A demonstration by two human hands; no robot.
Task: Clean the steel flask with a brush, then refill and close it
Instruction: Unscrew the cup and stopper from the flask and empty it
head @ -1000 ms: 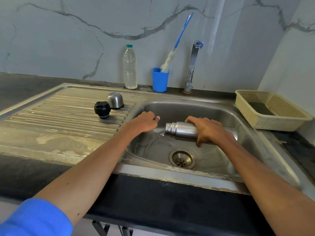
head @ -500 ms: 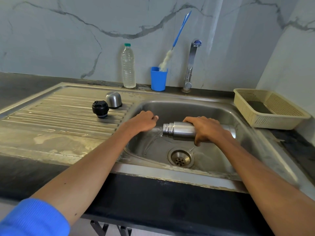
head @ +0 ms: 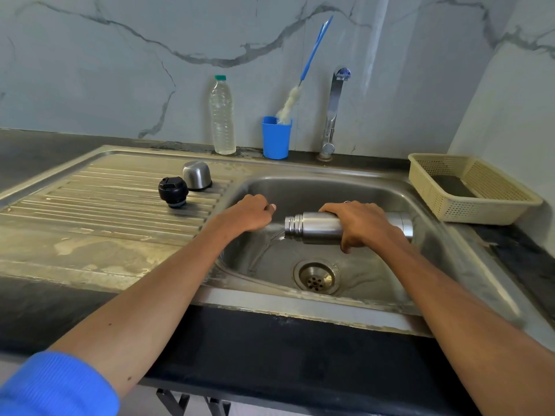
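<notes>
Nothing much has moved since a moment ago: the flask (head: 345,228) still lies on its side over the sink (head: 324,184), and water still runs out of its mouth toward the drain (head: 316,277).

The right hand (head: 362,225) is wrapped over the middle of the flask, fingers curled round it, holding it up above the drain. The open mouth points toward the left hand (head: 247,216). That hand rests on the sink's left edge with its fingers curled under. It holds nothing that I can see.

On the ribbed tray left of the sink sit the black stopper (head: 173,191) and the steel cup lid (head: 196,175), close side by side. Behind the sink, against the wall, the brush (head: 295,94) stands in a blue cup (head: 276,137), with a water bottle (head: 222,115) to the left of the cup and the tap (head: 335,112) to its right. A basket (head: 468,205) sits right of the sink.

I think the flask is hard and stiff, and it gets lighter as it empties. Wet steel is slippery, so the smooth middle could slide in the hand. A full grip round the body, like now, looks best. The ridged neck near the mouth might give fingers more to hold on to.
</notes>
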